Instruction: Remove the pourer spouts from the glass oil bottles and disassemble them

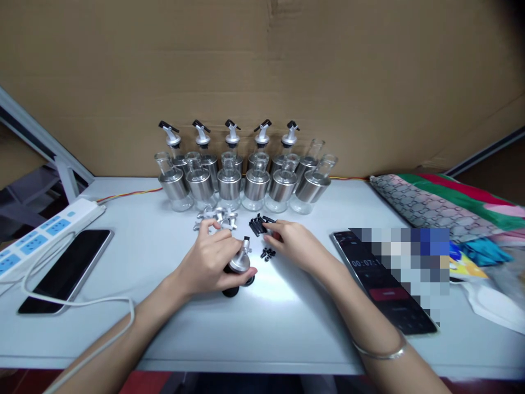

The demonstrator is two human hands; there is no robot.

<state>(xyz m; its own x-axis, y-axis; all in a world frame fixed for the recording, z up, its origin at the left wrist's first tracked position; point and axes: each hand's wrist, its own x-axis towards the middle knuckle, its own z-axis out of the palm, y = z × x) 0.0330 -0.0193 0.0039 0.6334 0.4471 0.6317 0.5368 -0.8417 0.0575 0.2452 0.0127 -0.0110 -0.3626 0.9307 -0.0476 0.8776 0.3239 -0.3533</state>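
My left hand [215, 254] is closed round a silver bottle pourer [240, 261] with a black stopper, held just over the table with its narrow spout up. Below that hand are dark round parts, partly hidden by it. My right hand [293, 243] reaches into a small pile of slim black levers [257, 225], thumb and fingertips bent about one of them. Close to its thumb lie several tiny black caps [268, 254]. Beyond my left hand is a heap of silver spout parts [221, 214], partly covered by its fingers.
Two rows of glass bottles with metal sleeves [257, 183] stand at the back; several rear ones carry pourers. A power strip [45, 238], phone [69, 268] and white cable [82, 302] lie left. Right are another phone [381, 290] and patterned cloth [414, 202]. Cardboard [246, 65] rises behind.
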